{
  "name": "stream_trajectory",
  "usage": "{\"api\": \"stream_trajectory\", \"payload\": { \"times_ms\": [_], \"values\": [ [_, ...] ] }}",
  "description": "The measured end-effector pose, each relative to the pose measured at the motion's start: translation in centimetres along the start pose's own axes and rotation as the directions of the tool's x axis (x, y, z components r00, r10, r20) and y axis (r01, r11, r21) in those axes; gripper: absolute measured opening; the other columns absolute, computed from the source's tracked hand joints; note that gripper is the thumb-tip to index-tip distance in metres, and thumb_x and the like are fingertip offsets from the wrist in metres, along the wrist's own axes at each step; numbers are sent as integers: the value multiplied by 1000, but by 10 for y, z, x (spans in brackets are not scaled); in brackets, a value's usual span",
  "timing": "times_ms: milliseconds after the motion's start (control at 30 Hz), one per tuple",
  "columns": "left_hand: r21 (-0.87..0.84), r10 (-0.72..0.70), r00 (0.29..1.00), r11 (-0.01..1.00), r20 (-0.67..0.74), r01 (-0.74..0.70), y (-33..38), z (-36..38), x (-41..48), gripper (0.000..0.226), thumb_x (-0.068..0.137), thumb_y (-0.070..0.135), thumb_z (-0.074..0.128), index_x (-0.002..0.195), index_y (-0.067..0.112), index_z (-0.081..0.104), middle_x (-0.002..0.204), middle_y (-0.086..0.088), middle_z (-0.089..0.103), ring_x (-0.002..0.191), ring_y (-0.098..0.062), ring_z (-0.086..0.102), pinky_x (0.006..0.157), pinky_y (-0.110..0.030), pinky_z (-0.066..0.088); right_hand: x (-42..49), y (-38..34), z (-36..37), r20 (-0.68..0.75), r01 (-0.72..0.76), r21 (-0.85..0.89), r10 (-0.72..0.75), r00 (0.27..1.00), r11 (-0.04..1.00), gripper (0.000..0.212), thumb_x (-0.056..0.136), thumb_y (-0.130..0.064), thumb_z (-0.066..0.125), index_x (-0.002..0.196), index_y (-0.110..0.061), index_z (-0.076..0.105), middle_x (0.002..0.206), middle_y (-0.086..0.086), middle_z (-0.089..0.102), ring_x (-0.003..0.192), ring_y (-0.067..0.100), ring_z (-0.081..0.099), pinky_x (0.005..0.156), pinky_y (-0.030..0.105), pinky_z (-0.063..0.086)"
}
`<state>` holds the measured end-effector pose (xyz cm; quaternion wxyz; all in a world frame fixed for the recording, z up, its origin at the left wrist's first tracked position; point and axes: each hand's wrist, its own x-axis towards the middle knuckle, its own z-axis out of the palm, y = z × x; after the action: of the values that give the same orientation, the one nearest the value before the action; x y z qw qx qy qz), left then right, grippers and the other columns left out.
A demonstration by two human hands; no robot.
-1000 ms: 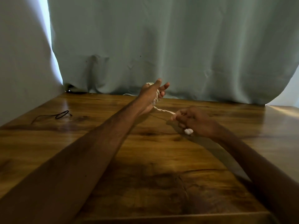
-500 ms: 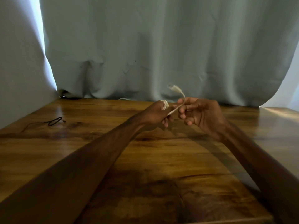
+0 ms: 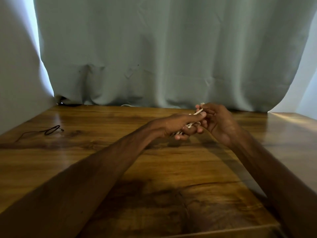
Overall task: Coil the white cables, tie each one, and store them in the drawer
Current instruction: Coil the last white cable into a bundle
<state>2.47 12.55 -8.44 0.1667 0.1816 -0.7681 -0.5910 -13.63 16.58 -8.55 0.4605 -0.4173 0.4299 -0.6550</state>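
Note:
My left hand (image 3: 181, 125) grips a small coil of white cable (image 3: 190, 125) above the far middle of the wooden table (image 3: 120, 160); only a few strands show between the curled fingers. Right beside it, my right hand (image 3: 217, 121) pinches the free end of the same cable, whose tip (image 3: 199, 110) pokes up between the two hands. Both hands touch each other over the table. A second bit of white cable (image 3: 126, 105) lies at the table's back edge under the curtain. No drawer is in view.
A thin black cable (image 3: 51, 130) with a small loop lies on the table at the far left. A pale curtain (image 3: 171, 57) hangs along the back edge. A lighter surface (image 3: 291, 126) adjoins the table on the right.
My left hand has turned from fingers raised to fingers curled round the coil. My right hand rose from below, swung the cable end over, and closed in against the left hand.

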Motion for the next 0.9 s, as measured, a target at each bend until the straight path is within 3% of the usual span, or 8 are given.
{"api": "stream_trajectory", "payload": {
  "times_ms": [133, 267, 367, 467, 567, 733, 833, 900],
  "values": [
    [-60, 11, 1000, 998, -21, -13, 1, -6, -5, 49, 111, 47, 24, 96, 10, 53, 49, 3, 53, 28, -1, 29, 28, -13, 26, 2, -2, -2, 59, -149, 131, 142, 988, 980, 10, 92, -6, 57, 94, 2, 63, 70, 5, 56, 50, 6, 52, 46, 13, 48],
    [-120, -20, 999, 992, 44, 25, 1, -12, -3, 55, 110, 50, 22, 95, 7, 53, 49, 7, 49, 26, 0, 29, 27, -13, 21, 3, -1, -6, 84, -208, 61, 203, 976, 976, 16, 94, -10, 51, 99, 2, 61, 72, 8, 62, 56, 11, 56, 50, 15, 51],
    [-153, -2, 994, 988, 111, 19, 0, -13, -1, 56, 110, 48, 28, 86, 5, 54, 45, 7, 38, 25, -5, 29, 28, -14, 24, 3, 9, 0, 32, -63, -172, 69, 997, 983, 30, 97, -24, 48, 109, -4, 66, 84, 12, 65, 65, 18, 59, 55, 26, 46],
    [-252, 14, 995, 968, 96, 10, 5, -10, -3, 57, 110, 45, 23, 72, 11, 47, 37, 9, 21, 22, -7, 27, 39, -13, 43, 2, 22, 15, 12, 67, -380, -68, 998, 923, 47, 103, -45, 36, 99, -16, 72, 86, 11, 75, 75, 27, 66, 54, 29, 45],
    [-330, 80, 991, 943, 111, -39, 3, -16, -6, 59, 108, 52, 26, 68, 17, 52, 39, 8, 14, 23, -8, 28, 55, -22, 54, -1, 28, 29, 44, 57, -403, -43, 998, 913, 57, 104, -60, 30, 101, -22, 73, 98, 12, 79, 79, 30, 70, 53, 29, 49],
    [-411, 113, 987, 910, 113, -57, -3, -25, -4, 58, 105, 59, 28, 68, 22, 50, 35, 10, 22, 24, -8, 31, 52, -29, 45, -13, 25, 45, 125, 64, -337, -23, 992, 939, 72, 102, -67, 14, 109, -22, 70, 105, 12, 78, 85, 30, 75, 57, 35, 57],
    [-537, 189, 975, 838, 120, -97, -3, -29, 2, 59, 105, 62, 27, 68, 23, 51, 33, 9, 31, 25, -8, 35, 46, -30, 32, -19, 22, 54, 143, 180, -310, -141, 980, 933, 62, 102, -63, 13, 109, -29, 64, 95, 9, 80, 81, 27, 77, 60, 39, 58],
    [-583, 215, 968, 806, 131, -101, -1, -28, 4, 61, 103, 66, 25, 69, 24, 52, 34, 8, 30, 26, -7, 37, 46, -28, 34, -23, 21, 57, 95, 260, -358, -242, 966, 897, 57, 104, -59, 14, 103, -33, 65, 86, 4, 80, 75, 25, 76, 60, 37, 55]
  ]
}}
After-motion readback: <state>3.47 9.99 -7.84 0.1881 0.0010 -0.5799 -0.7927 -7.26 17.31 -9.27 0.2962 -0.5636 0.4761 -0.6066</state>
